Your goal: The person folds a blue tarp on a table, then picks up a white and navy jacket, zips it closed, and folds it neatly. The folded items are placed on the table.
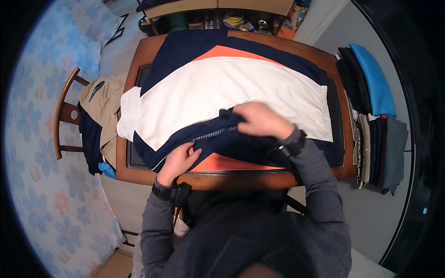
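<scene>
A navy, white and orange garment (222, 83), likely a jacket or sweatshirt, lies spread on a wooden table, its white collar at the left. Its near navy sleeve (222, 142) is partly folded inward over the white body, and a patterned grey strip shows along it. My right hand (259, 120), a little blurred, grips the sleeve at the fold, fingers tucked out of sight. Lower left, my left hand (179, 161) pinches the same sleeve near the table's front edge. Part of the orange panel shows beneath the sleeve.
The wooden table (134, 62) has a raised brown frame. Right of it stand stacks of folded clothes (373, 149), topped by a blue item (373, 80). A chair (66, 114) at the left holds beige and navy clothes (104, 100). Behind is a shelf (187, 10) with small items.
</scene>
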The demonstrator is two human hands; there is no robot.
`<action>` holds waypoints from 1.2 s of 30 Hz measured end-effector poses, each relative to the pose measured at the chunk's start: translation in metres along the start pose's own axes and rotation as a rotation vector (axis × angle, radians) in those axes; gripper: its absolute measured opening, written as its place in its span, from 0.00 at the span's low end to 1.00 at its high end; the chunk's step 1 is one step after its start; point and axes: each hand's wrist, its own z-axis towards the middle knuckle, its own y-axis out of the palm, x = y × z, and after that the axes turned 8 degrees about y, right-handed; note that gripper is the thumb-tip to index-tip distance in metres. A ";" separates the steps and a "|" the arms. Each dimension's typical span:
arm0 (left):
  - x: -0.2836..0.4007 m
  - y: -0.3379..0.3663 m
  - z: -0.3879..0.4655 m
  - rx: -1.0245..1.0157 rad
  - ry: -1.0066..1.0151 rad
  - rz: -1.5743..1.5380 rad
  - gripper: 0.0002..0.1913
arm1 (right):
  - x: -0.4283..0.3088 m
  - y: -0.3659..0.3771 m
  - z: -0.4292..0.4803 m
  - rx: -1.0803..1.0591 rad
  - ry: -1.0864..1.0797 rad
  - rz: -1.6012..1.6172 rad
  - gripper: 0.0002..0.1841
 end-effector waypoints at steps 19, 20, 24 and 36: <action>-0.002 -0.031 -0.006 -0.166 -0.073 -0.597 0.08 | 0.122 0.000 -0.262 0.704 0.625 0.931 0.03; 0.001 -0.035 -0.011 -0.130 -0.015 -0.505 0.07 | 0.116 0.002 -0.262 0.747 0.605 0.857 0.03; 0.015 -0.057 -0.033 -0.079 0.045 -0.189 0.22 | 0.090 0.000 -0.262 0.845 0.687 0.500 0.04; -0.001 -0.053 -0.030 0.375 0.184 0.315 0.29 | 0.064 0.023 -0.242 0.694 0.742 0.367 0.14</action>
